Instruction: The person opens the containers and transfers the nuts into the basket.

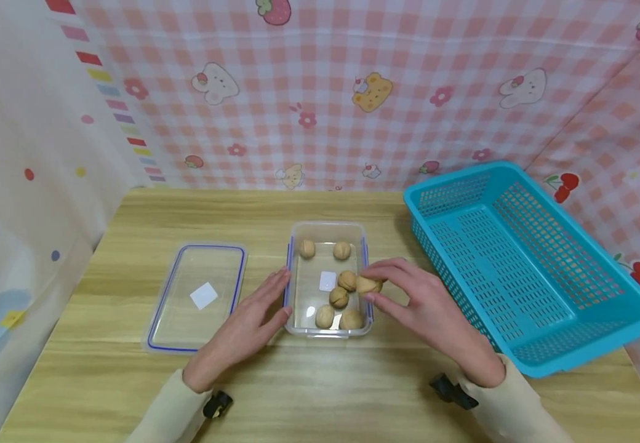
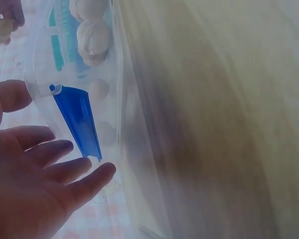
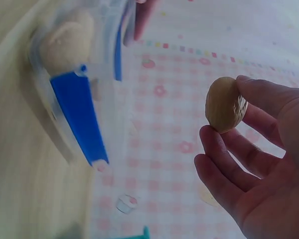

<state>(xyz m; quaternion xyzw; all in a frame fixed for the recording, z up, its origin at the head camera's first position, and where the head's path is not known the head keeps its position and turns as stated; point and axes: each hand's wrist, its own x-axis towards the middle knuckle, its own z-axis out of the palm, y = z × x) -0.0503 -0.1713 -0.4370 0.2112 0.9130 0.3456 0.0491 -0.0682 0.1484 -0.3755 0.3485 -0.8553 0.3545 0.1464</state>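
Observation:
A clear plastic food container (image 1: 309,277) with blue side clips stands on the table, several walnuts (image 1: 339,298) lying inside. My right hand (image 1: 422,298) pinches one walnut (image 3: 222,104) between thumb and fingertips, above the container's right rim. Against the container's left side rests my left hand (image 1: 253,320), fingers extended. In the left wrist view those fingers (image 2: 89,184) lie loosely spread beside a blue clip (image 2: 79,119). A white square label (image 1: 328,281) shows on the container's floor.
Left of the container lies its clear lid (image 1: 187,320) with a blue seal and a white label. A turquoise slotted basket (image 1: 480,258) stands at the right. A pink checked cloth (image 1: 320,80) hangs behind the wooden table (image 1: 331,394).

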